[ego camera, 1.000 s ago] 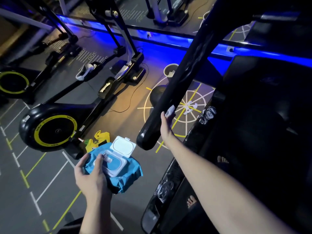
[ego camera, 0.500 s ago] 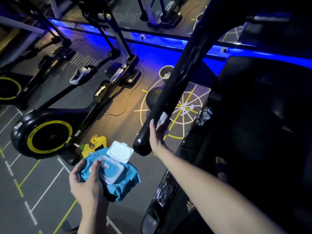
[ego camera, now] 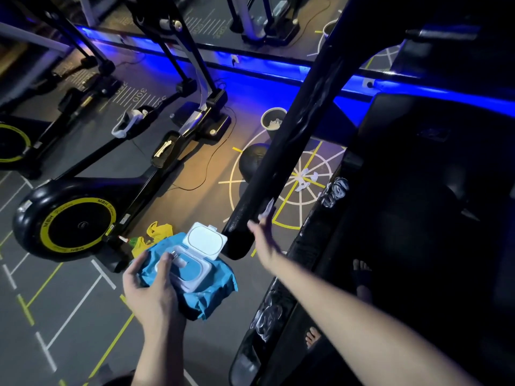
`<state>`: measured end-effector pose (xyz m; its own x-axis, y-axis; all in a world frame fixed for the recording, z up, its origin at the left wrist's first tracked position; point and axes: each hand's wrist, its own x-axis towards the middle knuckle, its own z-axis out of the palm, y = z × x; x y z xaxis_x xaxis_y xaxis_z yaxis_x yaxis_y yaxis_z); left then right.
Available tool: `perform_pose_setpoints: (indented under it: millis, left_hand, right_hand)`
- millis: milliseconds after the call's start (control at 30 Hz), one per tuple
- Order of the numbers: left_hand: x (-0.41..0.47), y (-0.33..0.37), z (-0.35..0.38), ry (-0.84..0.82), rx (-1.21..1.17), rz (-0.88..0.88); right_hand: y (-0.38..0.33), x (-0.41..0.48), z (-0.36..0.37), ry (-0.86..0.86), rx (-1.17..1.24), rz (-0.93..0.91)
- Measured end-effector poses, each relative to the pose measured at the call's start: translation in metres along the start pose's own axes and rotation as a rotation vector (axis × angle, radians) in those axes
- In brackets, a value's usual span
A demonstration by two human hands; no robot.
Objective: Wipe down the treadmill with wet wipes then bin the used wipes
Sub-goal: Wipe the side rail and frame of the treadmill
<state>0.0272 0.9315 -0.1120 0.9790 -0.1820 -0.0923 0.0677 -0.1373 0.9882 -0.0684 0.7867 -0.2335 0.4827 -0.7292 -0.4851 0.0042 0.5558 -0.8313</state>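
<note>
Many floor lines below; left hand grips wipes pack, right hand presses wipe to handrail.

The place is a gym. Exercise bikes with black-and-yellow flywheels stand along the left of the frame. A treadmill fills the right, its handrail crossing the middle. The dark floor carries white and yellow training lines, distance numbers at upper left and a spoked circle at centre, with a black ball on its edge. A blue light strip runs across the top, with more machine bases beyond it.
</note>
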Motion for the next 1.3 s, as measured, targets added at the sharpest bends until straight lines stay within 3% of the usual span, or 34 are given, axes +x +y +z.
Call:
perform_pose_setpoints:
  millis: [133,267,433,600,733,800,833,867,933,1033,1100,1167,1300]
  left_hand:
    - [-0.001,0.007,0.005,-0.008,0.020,0.037]
    - [0.001,0.008,0.002,-0.006,0.074,0.049]
    - [-0.003,0.012,0.018,0.004,0.082,0.048]
    - [-0.004,0.025,0.054,0.006,0.049,0.046]
    - [-0.004,0.031,0.090,0.000,0.004,0.055]
    - [-0.004,0.034,0.103,0.001,0.017,0.084]
    - [-0.004,0.035,0.108,0.003,0.018,0.090]
    - [-0.004,0.037,0.112,0.009,0.006,0.080]
    - [-0.004,0.043,0.121,0.051,0.001,0.080]
    - [-0.005,0.049,0.129,0.083,0.008,0.091]
    - [-0.007,0.049,0.131,0.082,-0.039,0.089]
    - [-0.008,0.045,0.127,0.091,-0.015,0.094]
    - [-0.010,0.043,0.115,0.188,0.020,0.084]
  right_hand:
    - [0.006,-0.009,0.029,0.071,-0.070,-0.106]
    - [-0.042,0.032,0.011,0.210,-0.267,-0.234]
    - [-0.103,0.101,-0.036,0.364,-0.185,-0.112]
    - [-0.109,0.109,-0.076,0.215,-0.204,0.027]
    - [-0.067,0.078,-0.050,0.161,-0.280,-0.219]
    - [-0.057,0.048,-0.035,0.060,-0.311,-0.065]
    - [-0.051,0.035,-0.029,-0.023,-0.347,-0.093]
    - [-0.035,0.032,-0.027,-0.011,-0.225,-0.161]
    - [-0.034,0.032,-0.034,-0.066,-0.591,-0.323]
    - [-0.042,0.055,-0.044,0.060,-0.831,-0.557]
    - [-0.047,0.077,-0.053,0.101,-1.016,-0.619]
    - [-0.051,0.091,-0.061,0.139,-0.987,-0.629]
    - [-0.062,0.080,-0.067,0.255,-0.558,-0.575]
